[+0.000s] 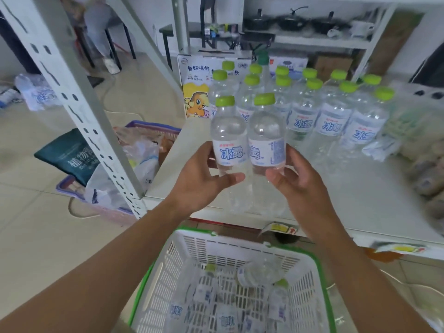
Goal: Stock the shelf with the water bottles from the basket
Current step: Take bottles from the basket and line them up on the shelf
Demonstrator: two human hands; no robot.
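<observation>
Fingers of the left hand curl round one green-capped water bottle, while the right hand grips a second bottle touching it, both upright over the front edge of the shelf. Stocked bottles stand in rows just behind; loose bottles lie in the white, green-rimmed basket below.

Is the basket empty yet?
No, several water bottles lie on the bottom of the basket.
</observation>
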